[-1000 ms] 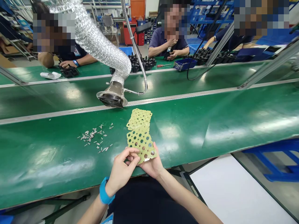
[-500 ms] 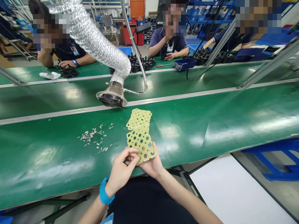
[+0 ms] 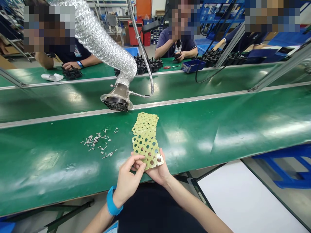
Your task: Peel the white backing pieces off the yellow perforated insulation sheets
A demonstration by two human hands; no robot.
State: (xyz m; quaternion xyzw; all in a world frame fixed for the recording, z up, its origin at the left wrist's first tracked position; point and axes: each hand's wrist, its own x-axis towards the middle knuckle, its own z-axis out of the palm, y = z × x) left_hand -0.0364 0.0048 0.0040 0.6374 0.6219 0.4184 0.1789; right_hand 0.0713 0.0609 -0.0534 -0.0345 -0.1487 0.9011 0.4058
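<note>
On the left of the shiny green counter (image 3: 194, 136), lots of tiny grey-white sticks (image 3: 91, 141), some in a heap and some spread about. Next, around the left wrist, a bright blue band (image 3: 112, 202). Farther back, a crinkly silver hose (image 3: 107, 42), bent down to a round metal hood (image 3: 118, 93). Then the left hand (image 3: 130, 176), thumb and pointing finger almost together, pinching the near left edge of a thin yellow-green sheet full of round holes (image 3: 144, 147). In the middle, that sheet, near end in both hands, far end toward a flat pile of more yellow-green holey sheets (image 3: 142, 123) on the counter. Then the right hand (image 3: 157, 174), palm up under the sheet, thumb by its right edge, other fingers hidden; cannot tell how far bent. Farther right, a big flat white board (image 3: 245, 197), then a blue plastic frame (image 3: 289, 183).
</note>
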